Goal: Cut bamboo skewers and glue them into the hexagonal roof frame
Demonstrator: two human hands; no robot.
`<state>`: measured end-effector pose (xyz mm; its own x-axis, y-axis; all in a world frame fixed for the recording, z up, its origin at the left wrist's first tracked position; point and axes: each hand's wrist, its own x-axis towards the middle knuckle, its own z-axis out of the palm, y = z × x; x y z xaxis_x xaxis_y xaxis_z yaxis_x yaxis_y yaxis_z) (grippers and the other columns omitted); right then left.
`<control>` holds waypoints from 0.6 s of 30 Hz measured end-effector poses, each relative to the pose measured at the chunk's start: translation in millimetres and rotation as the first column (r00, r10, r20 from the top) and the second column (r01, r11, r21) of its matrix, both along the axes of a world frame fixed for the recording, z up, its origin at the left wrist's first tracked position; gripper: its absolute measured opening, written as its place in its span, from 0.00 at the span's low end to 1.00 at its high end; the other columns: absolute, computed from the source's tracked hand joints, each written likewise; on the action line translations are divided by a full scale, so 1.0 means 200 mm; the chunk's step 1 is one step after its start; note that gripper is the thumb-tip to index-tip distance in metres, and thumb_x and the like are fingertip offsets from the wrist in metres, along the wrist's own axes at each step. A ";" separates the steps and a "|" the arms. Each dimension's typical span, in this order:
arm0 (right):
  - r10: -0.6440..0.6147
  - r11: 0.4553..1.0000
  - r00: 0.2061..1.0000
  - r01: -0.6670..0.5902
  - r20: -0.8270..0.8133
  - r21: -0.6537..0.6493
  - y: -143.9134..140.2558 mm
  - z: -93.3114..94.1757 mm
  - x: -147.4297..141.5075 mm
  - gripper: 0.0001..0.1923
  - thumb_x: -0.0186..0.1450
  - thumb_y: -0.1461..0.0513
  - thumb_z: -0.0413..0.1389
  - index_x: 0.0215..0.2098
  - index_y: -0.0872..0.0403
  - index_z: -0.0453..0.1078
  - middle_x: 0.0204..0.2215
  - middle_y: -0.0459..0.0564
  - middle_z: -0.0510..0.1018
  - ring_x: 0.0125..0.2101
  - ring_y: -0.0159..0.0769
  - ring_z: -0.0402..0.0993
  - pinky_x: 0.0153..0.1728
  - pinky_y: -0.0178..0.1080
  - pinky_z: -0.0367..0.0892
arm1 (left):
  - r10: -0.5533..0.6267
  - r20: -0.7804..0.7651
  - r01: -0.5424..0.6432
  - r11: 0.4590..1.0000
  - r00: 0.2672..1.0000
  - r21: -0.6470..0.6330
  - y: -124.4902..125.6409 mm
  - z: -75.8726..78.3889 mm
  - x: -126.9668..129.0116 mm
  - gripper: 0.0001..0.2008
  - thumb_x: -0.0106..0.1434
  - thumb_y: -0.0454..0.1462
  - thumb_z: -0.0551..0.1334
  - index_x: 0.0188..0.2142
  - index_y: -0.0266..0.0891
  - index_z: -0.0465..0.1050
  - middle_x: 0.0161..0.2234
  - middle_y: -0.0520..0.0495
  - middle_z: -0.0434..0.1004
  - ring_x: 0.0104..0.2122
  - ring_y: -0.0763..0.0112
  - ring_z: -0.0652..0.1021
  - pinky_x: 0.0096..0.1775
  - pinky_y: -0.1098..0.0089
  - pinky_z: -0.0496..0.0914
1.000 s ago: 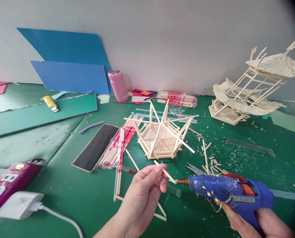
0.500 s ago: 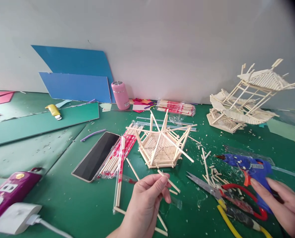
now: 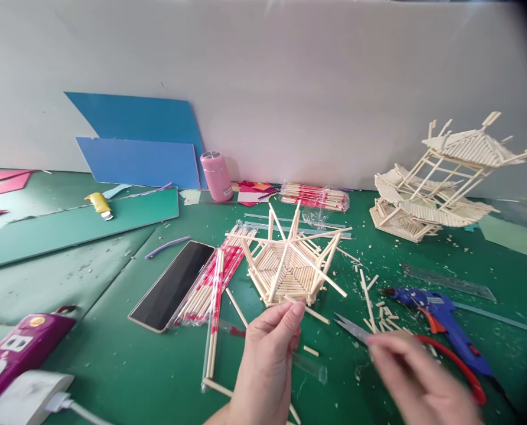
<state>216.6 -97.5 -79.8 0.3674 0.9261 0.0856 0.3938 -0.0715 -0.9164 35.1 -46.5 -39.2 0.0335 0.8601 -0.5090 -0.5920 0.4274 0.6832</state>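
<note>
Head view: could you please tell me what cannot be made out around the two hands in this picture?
- Right hand: motion-blurred in the head view; whether it holds or touches anything is unclear.
- Scissors: the blurred right hand covers the part behind the blades.
- Short stick at the left hand: its near end is behind the fingertips, so the pinch is unclear.
- Power strip: cut off by the left edge.

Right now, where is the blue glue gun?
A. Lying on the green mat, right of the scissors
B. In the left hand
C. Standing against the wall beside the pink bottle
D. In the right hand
A: the blue glue gun lies on the green mat with no hand on it, while the blurred right hand is over the scissors and the left hand pinches a short stick.
</note>
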 end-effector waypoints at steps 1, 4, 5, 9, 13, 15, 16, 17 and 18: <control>0.058 0.997 0.987 -0.065 -0.148 -0.044 0.00 0.01 -0.14 0.08 0.53 0.54 0.60 0.25 0.49 0.75 0.28 0.48 0.76 0.30 0.36 0.71 0.27 0.29 0.65 | 0.022 -0.003 -0.022 1.000 1.000 -0.007 0.00 0.00 0.01 0.09 0.47 0.37 0.70 0.21 0.33 0.75 0.18 0.55 0.61 0.21 0.80 0.58 0.24 0.80 0.58; 0.039 0.971 0.779 -0.178 -0.625 -0.160 0.03 0.01 -0.45 0.12 0.54 0.51 0.60 0.28 0.50 0.75 0.22 0.46 0.74 0.21 0.29 0.65 0.22 0.30 0.62 | 0.076 0.000 -0.076 0.997 0.997 -0.030 0.00 0.00 0.02 0.09 0.44 0.37 0.71 0.24 0.34 0.77 0.18 0.55 0.63 0.21 0.80 0.61 0.25 0.79 0.60; 0.014 0.966 0.688 -0.196 -0.726 -0.167 0.06 0.00 -0.51 0.12 0.53 0.51 0.61 0.30 0.50 0.75 0.21 0.45 0.73 0.20 0.27 0.62 0.20 0.29 0.60 | 0.081 0.004 -0.081 0.996 0.997 -0.038 0.00 0.00 0.02 0.09 0.44 0.38 0.71 0.24 0.34 0.77 0.18 0.54 0.65 0.21 0.79 0.62 0.25 0.79 0.61; -0.062 0.985 0.447 -0.118 -0.892 -0.127 0.15 0.02 -0.61 0.15 0.52 0.52 0.62 0.32 0.52 0.74 0.21 0.43 0.69 0.21 0.25 0.58 0.20 0.28 0.57 | 0.053 0.029 -0.052 0.998 0.998 -0.030 -0.02 -0.02 0.02 0.09 0.47 0.38 0.70 0.22 0.35 0.74 0.18 0.54 0.66 0.20 0.79 0.64 0.22 0.79 0.59; -0.107 0.990 0.282 -0.061 -0.953 -0.129 0.19 0.08 -0.65 0.14 0.49 0.52 0.65 0.25 0.54 0.72 0.18 0.41 0.65 0.20 0.24 0.56 0.20 0.27 0.54 | 0.057 0.055 -0.057 0.998 0.997 0.007 -0.02 -0.03 0.01 0.12 0.47 0.38 0.70 0.19 0.34 0.70 0.16 0.55 0.64 0.18 0.82 0.62 0.20 0.80 0.58; -0.117 0.991 0.241 -0.041 -0.964 -0.131 0.19 0.09 -0.66 0.14 0.48 0.53 0.65 0.23 0.54 0.71 0.16 0.40 0.64 0.19 0.23 0.54 0.20 0.26 0.54 | 0.067 0.070 -0.068 0.998 0.995 0.005 -0.01 -0.03 0.01 0.12 0.47 0.38 0.70 0.19 0.34 0.70 0.16 0.55 0.64 0.18 0.82 0.63 0.20 0.81 0.58; -0.117 0.991 0.234 -0.034 -0.965 -0.129 0.20 0.09 -0.66 0.14 0.48 0.53 0.65 0.23 0.54 0.72 0.16 0.39 0.64 0.19 0.23 0.55 0.20 0.26 0.55 | 0.069 0.075 -0.070 0.998 0.995 0.006 -0.01 -0.03 0.01 0.11 0.47 0.38 0.70 0.19 0.34 0.70 0.16 0.55 0.64 0.18 0.82 0.63 0.20 0.81 0.59; -0.114 0.992 0.235 -0.029 -0.965 -0.124 0.20 0.09 -0.66 0.14 0.48 0.53 0.65 0.24 0.54 0.72 0.17 0.40 0.65 0.19 0.22 0.56 0.20 0.26 0.56 | 0.071 0.079 -0.072 0.997 0.994 0.010 -0.01 -0.03 0.02 0.11 0.47 0.38 0.70 0.19 0.34 0.70 0.16 0.55 0.64 0.18 0.82 0.63 0.20 0.81 0.59; -0.110 0.992 0.241 -0.026 -0.964 -0.120 0.20 0.09 -0.66 0.14 0.49 0.53 0.65 0.25 0.54 0.72 0.17 0.40 0.67 0.20 0.23 0.57 0.21 0.26 0.57 | 0.073 0.080 -0.074 0.997 0.994 0.010 0.00 -0.03 0.02 0.12 0.47 0.38 0.70 0.19 0.34 0.70 0.16 0.55 0.64 0.18 0.82 0.63 0.20 0.81 0.59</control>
<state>83.6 -57.2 -62.7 0.1475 0.8833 -0.4449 -0.7926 -0.1635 -0.5874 38.4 -47.3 -45.1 0.0097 0.8682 -0.4962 -0.6741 0.3722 0.6380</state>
